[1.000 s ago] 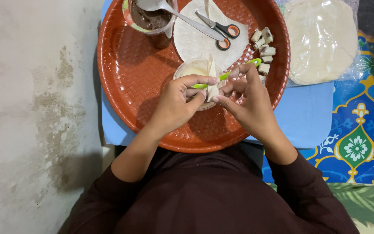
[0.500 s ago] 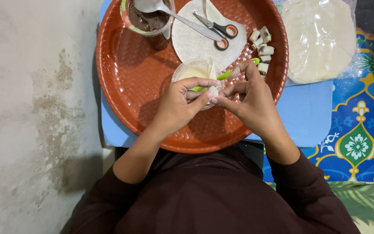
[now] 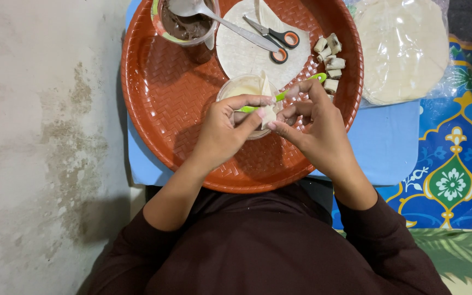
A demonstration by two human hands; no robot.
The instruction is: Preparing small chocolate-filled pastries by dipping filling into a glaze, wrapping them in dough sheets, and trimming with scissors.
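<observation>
Both sets of fingers [image 3: 258,101] pinch a folded wrapper [image 3: 267,104] over the small bowl [image 3: 235,88]; the right hand [image 3: 315,128] also holds a green stick [image 3: 296,87]. Little has shifted since before. The left hand [image 3: 222,134] stays curled, wrists angled inward above the tray [image 3: 165,109].

One view only, from a camera worn on the person's head. It looks almost straight down over the chest and both forearms. Near range: the left hand [image 3: 226,131] and right hand [image 3: 315,123] sit mid-frame. The round red tray [image 3: 165,93] fills the upper middle, its far rim cut by the top edge. Bare floor runs down the left side; patterned mat at right.
</observation>
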